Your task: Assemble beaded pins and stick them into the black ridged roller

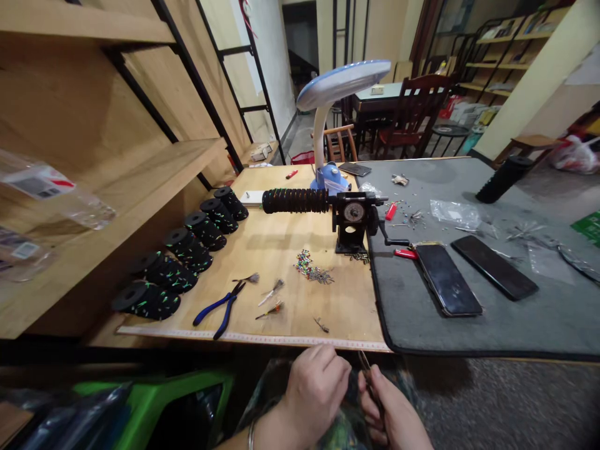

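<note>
My left hand [316, 390] and my right hand [389, 409] are close together below the front edge of the wooden table [281, 312], over my lap. My right hand grips a slim metal tool [366, 370], possibly tweezers. The fingers of my left hand pinch towards its tip, and anything between them is too small to tell. Nearest to my hands on the table lie blue-handled pliers [220, 309], several small feathered hooks [272, 294] and a heap of coloured pins [312, 269].
A black foam roll sits on a hand-cranked winder [351, 215] behind the pins. Several black foam spools [197, 250] stand along the left, by wooden shelves [117, 156]. A grey mat [515, 325] to the right holds phones [447, 279], loose plastic bags and small parts. A desk lamp [328, 109] stands behind.
</note>
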